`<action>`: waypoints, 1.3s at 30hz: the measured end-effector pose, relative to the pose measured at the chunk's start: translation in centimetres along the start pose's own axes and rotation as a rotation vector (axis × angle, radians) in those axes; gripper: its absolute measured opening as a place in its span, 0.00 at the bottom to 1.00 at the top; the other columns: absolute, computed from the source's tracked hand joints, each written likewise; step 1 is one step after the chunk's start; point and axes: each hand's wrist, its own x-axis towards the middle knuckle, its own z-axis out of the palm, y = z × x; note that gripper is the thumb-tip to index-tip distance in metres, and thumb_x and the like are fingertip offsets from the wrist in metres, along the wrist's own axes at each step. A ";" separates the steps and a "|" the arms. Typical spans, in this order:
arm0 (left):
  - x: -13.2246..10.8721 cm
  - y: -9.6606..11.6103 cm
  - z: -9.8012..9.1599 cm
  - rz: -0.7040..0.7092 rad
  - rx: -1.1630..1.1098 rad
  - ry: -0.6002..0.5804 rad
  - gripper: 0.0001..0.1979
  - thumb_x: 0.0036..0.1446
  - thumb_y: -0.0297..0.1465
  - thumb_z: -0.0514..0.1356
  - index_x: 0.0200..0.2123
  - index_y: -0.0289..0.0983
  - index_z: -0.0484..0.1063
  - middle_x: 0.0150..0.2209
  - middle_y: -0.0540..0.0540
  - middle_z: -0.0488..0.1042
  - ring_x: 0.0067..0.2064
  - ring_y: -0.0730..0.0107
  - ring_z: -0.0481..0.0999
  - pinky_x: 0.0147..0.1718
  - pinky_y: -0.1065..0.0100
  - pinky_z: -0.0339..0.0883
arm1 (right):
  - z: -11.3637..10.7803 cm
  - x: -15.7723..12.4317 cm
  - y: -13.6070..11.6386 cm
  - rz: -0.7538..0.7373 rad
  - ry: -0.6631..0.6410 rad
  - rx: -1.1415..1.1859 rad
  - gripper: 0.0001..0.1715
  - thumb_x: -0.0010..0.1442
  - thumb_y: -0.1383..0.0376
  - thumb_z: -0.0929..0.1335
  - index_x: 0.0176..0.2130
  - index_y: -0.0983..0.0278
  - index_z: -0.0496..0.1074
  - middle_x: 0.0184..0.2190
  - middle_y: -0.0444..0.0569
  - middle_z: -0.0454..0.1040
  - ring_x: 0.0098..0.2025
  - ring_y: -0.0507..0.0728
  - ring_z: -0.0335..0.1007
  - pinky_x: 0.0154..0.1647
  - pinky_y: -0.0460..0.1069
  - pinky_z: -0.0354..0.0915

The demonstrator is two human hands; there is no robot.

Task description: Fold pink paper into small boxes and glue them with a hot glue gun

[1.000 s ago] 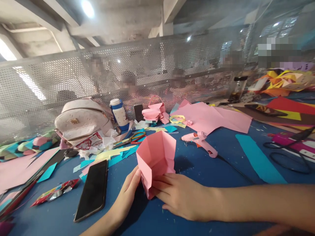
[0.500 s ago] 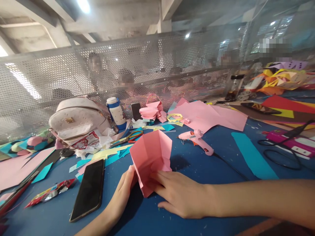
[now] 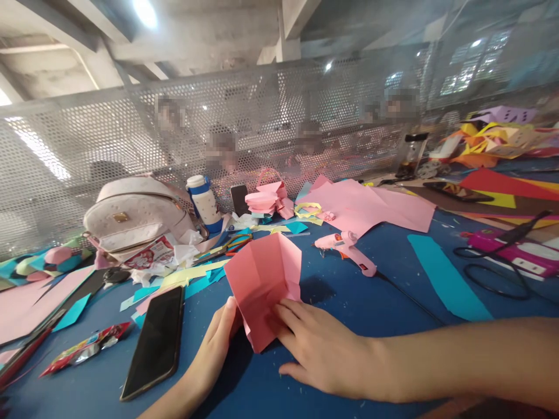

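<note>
A folded pink paper box (image 3: 257,267), open toward me, stands tilted on the blue table between my hands. My left hand (image 3: 220,331) grips its left side, thumb along the edge and the other fingers hidden behind the paper. At the lower right, my right hand (image 3: 323,349) has its fingertips inside the box, pressed on its inner wall; the thumb is apart from the paper. A pink glue gun (image 3: 349,250) lies behind my right hand, with its cord running right. Left of my left hand is a black phone (image 3: 155,340).
A snack wrapper (image 3: 87,346) and paper scraps lie left. Behind stand a white backpack (image 3: 135,215), a bottle (image 3: 205,203) and scissors (image 3: 225,247). A pink sheet (image 3: 371,203), a blue strip (image 3: 445,276) and a purple power strip (image 3: 510,253) are right. A perforated metal screen (image 3: 262,128) rises behind.
My right hand has shifted slightly back toward me, with more of its fingers showing outside the box's inner wall. My left hand keeps its hold. The whole view has shifted a little.
</note>
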 end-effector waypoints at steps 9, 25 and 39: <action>-0.6 0.7 1.0 0.329 0.338 -0.174 0.39 0.50 0.38 0.68 0.64 0.38 0.60 0.60 0.38 0.69 0.65 0.45 0.61 0.63 0.54 0.57 | 1.3 -0.1 -0.7 0.061 0.127 -0.228 0.40 0.59 0.41 0.65 0.49 0.75 0.73 0.47 0.66 0.76 0.50 0.69 0.70 0.51 0.58 0.64; 2.2 0.3 -1.0 0.384 0.446 -0.156 0.17 0.49 0.25 0.57 0.43 0.37 0.78 0.40 0.43 0.79 0.49 0.50 0.76 0.57 0.51 0.65 | -0.7 0.3 0.1 -0.310 0.285 -0.249 0.15 0.65 0.73 0.60 0.44 0.70 0.75 0.37 0.54 0.78 0.40 0.59 0.72 0.49 0.56 0.62; 0.5 -0.8 0.3 0.269 0.260 -0.252 0.39 0.50 0.25 0.57 0.67 0.40 0.55 0.59 0.41 0.70 0.65 0.49 0.63 0.65 0.50 0.53 | 0.0 0.9 -0.4 -0.234 0.161 -0.205 0.31 0.69 0.52 0.61 0.55 0.75 0.71 0.57 0.61 0.70 0.61 0.65 0.62 0.63 0.57 0.52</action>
